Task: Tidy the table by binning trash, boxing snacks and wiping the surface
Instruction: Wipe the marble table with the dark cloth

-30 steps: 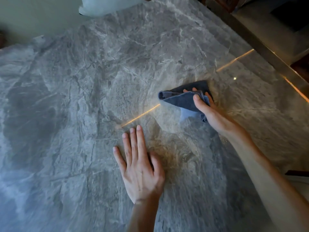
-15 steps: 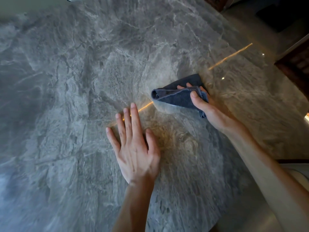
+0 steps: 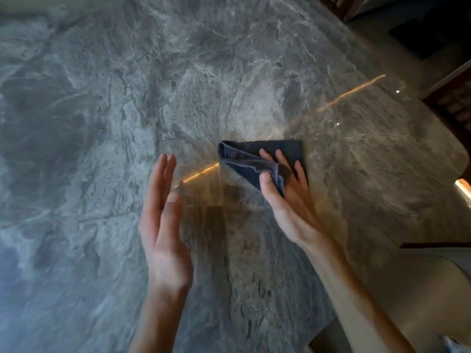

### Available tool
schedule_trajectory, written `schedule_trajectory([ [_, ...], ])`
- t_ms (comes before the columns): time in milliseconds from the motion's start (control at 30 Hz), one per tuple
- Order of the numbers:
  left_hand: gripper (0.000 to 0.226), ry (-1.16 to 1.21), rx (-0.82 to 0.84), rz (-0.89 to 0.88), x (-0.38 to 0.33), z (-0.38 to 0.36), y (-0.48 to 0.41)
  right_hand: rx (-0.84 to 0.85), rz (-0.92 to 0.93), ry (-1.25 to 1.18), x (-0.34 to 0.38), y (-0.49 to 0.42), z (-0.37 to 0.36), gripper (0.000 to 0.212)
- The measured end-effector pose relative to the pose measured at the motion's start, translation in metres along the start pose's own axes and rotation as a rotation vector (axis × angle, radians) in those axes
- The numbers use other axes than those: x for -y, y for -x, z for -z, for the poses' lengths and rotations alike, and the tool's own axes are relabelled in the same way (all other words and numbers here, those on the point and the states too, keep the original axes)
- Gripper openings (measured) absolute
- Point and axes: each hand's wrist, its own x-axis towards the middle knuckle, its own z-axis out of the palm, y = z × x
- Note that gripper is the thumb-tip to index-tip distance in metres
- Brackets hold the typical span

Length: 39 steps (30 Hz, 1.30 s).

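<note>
Pinching a folded dark blue cloth point(image 3: 244, 159) between thumb and fingers, the right hand point(image 3: 288, 200) sits just right of the frame's centre, its grip clenched on the cloth. Whether the cloth touches the grey marble desk point(image 3: 102, 123) I cannot tell. Bunching it this way probably makes a thick pad with a fresh face for wiping. The left hand point(image 3: 163, 225), in the lower centre, stands edge-on above the desk with its palm towards the cloth. Its grip is released and holds nothing, likely ready to help refold. Wiping seems the step in hand.
</note>
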Motion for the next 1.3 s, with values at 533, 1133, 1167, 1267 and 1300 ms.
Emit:
schedule_trajectory([
  [533,0.051,-0.202,-0.182,-0.135,0.007,0.123,0.041,0.148,0.053,0.325,0.125,0.084,-0.088,0.07],
  [1133,0.055,-0.411,-0.222,-0.134,-0.021,0.092,0.054,0.131,0.264,0.395,0.132,0.077,-0.114,0.046],
  [1167,0.055,-0.395,-0.231,-0.135,-0.022,0.09,0.056,0.102,0.25,0.409,0.121,0.065,-0.107,0.047],
  [1267,0.058,-0.467,-0.194,-0.126,-0.022,0.084,0.063,0.001,0.161,0.462,0.083,-0.001,-0.079,0.049],
  [1300,0.06,-0.499,-0.17,-0.109,-0.021,0.081,0.063,-0.014,0.123,0.488,0.07,-0.023,-0.067,0.05],
])
